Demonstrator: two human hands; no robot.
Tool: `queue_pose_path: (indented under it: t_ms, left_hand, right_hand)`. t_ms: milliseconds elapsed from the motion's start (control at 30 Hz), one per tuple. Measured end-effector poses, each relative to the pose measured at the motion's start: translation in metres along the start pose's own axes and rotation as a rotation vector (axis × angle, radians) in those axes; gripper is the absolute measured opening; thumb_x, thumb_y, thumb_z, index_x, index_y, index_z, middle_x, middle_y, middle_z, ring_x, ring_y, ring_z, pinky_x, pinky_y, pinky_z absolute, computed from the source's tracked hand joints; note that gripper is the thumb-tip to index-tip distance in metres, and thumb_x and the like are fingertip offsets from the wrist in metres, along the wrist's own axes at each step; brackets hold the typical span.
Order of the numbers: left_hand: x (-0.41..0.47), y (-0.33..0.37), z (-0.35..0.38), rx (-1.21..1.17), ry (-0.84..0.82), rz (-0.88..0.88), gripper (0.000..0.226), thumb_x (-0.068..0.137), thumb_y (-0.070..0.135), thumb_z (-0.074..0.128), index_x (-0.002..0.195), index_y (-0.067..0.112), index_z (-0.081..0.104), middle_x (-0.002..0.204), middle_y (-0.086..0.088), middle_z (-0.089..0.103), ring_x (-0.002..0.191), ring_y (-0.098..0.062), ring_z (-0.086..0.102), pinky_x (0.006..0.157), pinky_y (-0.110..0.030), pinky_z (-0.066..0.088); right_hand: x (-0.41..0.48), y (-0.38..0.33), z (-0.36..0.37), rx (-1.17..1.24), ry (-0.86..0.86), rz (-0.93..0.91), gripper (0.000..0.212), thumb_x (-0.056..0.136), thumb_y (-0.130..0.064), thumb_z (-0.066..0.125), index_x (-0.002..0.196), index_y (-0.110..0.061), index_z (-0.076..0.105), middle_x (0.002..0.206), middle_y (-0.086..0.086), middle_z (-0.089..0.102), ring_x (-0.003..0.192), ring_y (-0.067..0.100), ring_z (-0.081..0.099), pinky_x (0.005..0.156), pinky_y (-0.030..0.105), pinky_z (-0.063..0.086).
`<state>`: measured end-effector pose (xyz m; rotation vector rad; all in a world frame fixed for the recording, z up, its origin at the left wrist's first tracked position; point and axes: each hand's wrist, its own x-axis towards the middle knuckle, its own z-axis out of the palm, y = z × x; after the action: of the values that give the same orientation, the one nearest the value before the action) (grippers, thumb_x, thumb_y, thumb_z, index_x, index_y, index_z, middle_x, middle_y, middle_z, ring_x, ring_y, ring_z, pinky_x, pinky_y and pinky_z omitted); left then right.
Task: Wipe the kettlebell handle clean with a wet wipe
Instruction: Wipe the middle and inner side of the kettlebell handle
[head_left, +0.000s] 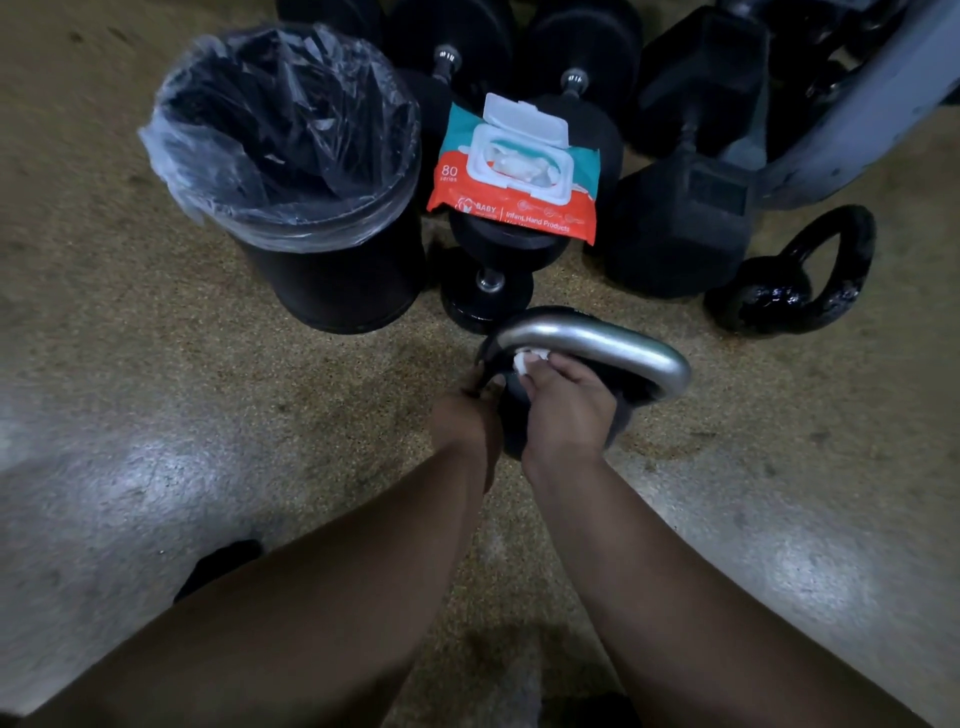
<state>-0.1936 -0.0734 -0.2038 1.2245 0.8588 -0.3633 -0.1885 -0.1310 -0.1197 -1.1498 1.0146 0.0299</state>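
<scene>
Gym floor (156, 364), speckled tan rubber with some glare near the person, and a pile of black dumbbells (680, 208) stacked along the far side. Left of those sits a black bin (291, 171) with a clear liner, and a pack of wet wipes (514, 171) is propped on one dumbbell with its lid flipped open, a wipe poking out. Off to the far right lies a second, all-black kettlebell (800, 280) on its side. The kettlebell (519, 415) being cleaned is in the middle, just in front of the person, and its silver handle (597, 343) arches over the top. The right hand (566, 405) is closed around a bunched-up white wipe (530, 361), pressing it against the underside of the handle near its left end. The left hand (467, 410) sits at the left side of the bell, seemingly steadying it, though whether its fingers are really gripping can't be told from here. Looks like only one end is under the wipe, so the obvious miss would be skipping the right bend and the top of the arch. The wipe is so wadded that bare fingers could end up rubbing the metal instead. And if that steadying hand slackens, the bell could rock or tip.
</scene>
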Motion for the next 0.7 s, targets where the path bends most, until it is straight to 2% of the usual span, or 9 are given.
queue_pose_path:
  t_ms: [100, 233, 367, 467, 633, 700]
  left_hand:
    - [-0.003, 0.001, -0.001, 0.016, -0.011, 0.005, 0.025, 0.097, 0.02, 0.064, 0.119, 0.027, 0.073, 0.107, 0.004, 0.077, 0.104, -0.019, 0.072, 0.1, -0.046, 0.053]
    - [-0.004, 0.004, -0.001, 0.025, 0.036, 0.006, 0.025, 0.098, 0.019, 0.062, 0.119, 0.028, 0.072, 0.112, 0.005, 0.075, 0.107, -0.018, 0.069, 0.1, -0.04, 0.052]
    - [-0.005, 0.004, -0.001, 0.014, -0.001, 0.029, 0.03, 0.098, 0.016, 0.062, 0.125, 0.024, 0.07, 0.113, 0.001, 0.075, 0.107, -0.019, 0.07, 0.099, -0.043, 0.054]
    - [-0.007, 0.006, -0.001, 0.016, 0.0, 0.034, 0.031, 0.098, 0.014, 0.062, 0.127, 0.022, 0.07, 0.115, -0.001, 0.074, 0.108, -0.02, 0.069, 0.1, -0.043, 0.053]
    - [-0.006, 0.003, -0.001, 0.043, 0.039, 0.031, 0.029, 0.098, 0.02, 0.063, 0.126, 0.025, 0.07, 0.12, 0.002, 0.073, 0.112, -0.02, 0.067, 0.103, -0.044, 0.051]
    - [-0.003, 0.002, 0.0, 0.052, 0.043, 0.041, 0.03, 0.096, 0.022, 0.065, 0.126, 0.026, 0.07, 0.118, 0.002, 0.074, 0.109, -0.019, 0.068, 0.102, -0.044, 0.052]
  right_hand:
    - [-0.003, -0.004, -0.001, -0.108, -0.017, -0.01, 0.016, 0.082, -0.004, 0.079, 0.088, -0.017, 0.073, 0.082, 0.001, 0.078, 0.084, 0.015, 0.074, 0.078, 0.025, 0.058]
    - [-0.01, -0.007, -0.017, -0.035, -0.031, -0.058, 0.014, 0.083, -0.003, 0.078, 0.092, -0.014, 0.074, 0.081, -0.002, 0.078, 0.078, 0.01, 0.074, 0.068, 0.016, 0.055]
    - [-0.003, 0.001, -0.004, -0.108, 0.005, -0.075, 0.015, 0.082, -0.006, 0.08, 0.094, -0.012, 0.074, 0.08, -0.002, 0.077, 0.079, 0.011, 0.073, 0.076, 0.023, 0.059]
    - [0.0, 0.0, 0.001, -0.196, -0.002, -0.07, 0.012, 0.083, -0.009, 0.079, 0.089, -0.018, 0.075, 0.074, -0.006, 0.076, 0.076, 0.007, 0.073, 0.077, 0.022, 0.058]
    - [-0.002, -0.005, -0.015, -0.049, -0.011, -0.051, 0.016, 0.081, -0.003, 0.08, 0.093, -0.01, 0.074, 0.078, 0.0, 0.077, 0.074, 0.01, 0.074, 0.068, 0.018, 0.055]
    - [0.002, -0.002, -0.013, -0.02, -0.01, -0.047, 0.014, 0.081, -0.003, 0.08, 0.091, -0.01, 0.073, 0.08, 0.002, 0.077, 0.075, 0.011, 0.073, 0.068, 0.018, 0.054]
